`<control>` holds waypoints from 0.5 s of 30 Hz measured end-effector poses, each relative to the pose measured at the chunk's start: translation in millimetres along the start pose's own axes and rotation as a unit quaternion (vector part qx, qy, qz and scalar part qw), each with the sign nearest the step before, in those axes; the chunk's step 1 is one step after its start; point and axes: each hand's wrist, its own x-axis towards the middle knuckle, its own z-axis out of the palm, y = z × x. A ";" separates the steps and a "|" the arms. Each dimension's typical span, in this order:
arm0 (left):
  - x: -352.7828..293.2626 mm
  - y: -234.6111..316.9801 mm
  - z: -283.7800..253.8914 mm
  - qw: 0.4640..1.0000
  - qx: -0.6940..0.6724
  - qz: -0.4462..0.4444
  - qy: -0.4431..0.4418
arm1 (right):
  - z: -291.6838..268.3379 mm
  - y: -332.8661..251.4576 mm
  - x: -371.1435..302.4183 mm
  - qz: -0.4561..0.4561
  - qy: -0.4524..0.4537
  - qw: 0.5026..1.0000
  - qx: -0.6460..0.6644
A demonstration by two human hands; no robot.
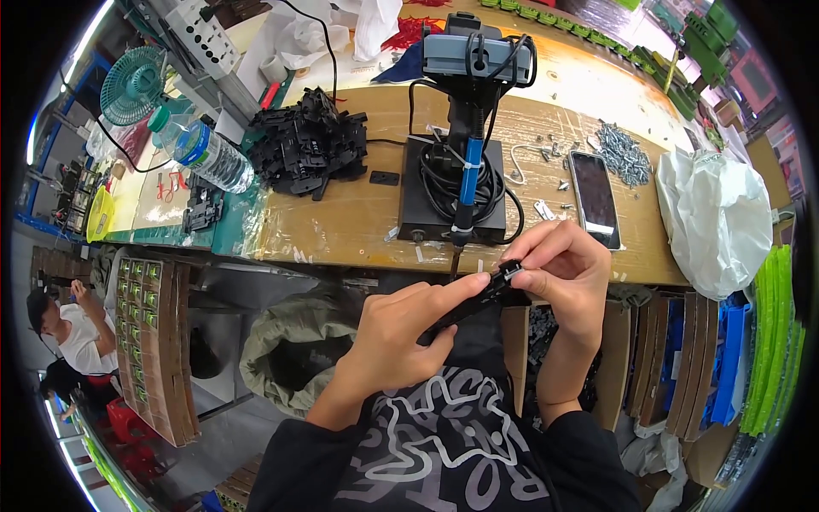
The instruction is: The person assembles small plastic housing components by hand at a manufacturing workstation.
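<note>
We think the step in hand is close fitting, for our left hand (394,331) holds the black part (493,293) between thumb and forefinger, our right hand (570,271), nearly closed, pinches its end beside them, and the next move calls for steady alignment.

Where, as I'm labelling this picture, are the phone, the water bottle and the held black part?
Phone (595,194): head view, screen.
Water bottle (212,157): head view, side.
Black part (491,293): head view, mid-body.

My long black plastic part (492,293) looks mostly matt; at frame right, the white plastic bag (715,222) looks crinkled.
</note>
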 end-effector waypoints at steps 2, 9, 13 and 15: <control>-0.7 -1.1 -1.9 1.000 0.011 -0.008 -0.010 | -1.9 -0.2 -0.5 0.013 -0.001 1.000 -0.006; 1.2 2.9 -6.3 0.996 0.083 0.006 -0.040 | -2.6 -4.3 -5.3 0.073 0.003 0.997 -0.034; -0.2 4.0 -8.5 0.989 0.127 0.002 -0.079 | -2.4 5.9 -11.5 0.082 0.019 0.996 -0.035; -1.4 3.5 -5.6 0.989 0.123 0.009 -0.077 | -2.8 11.3 -16.9 0.080 0.027 0.996 -0.021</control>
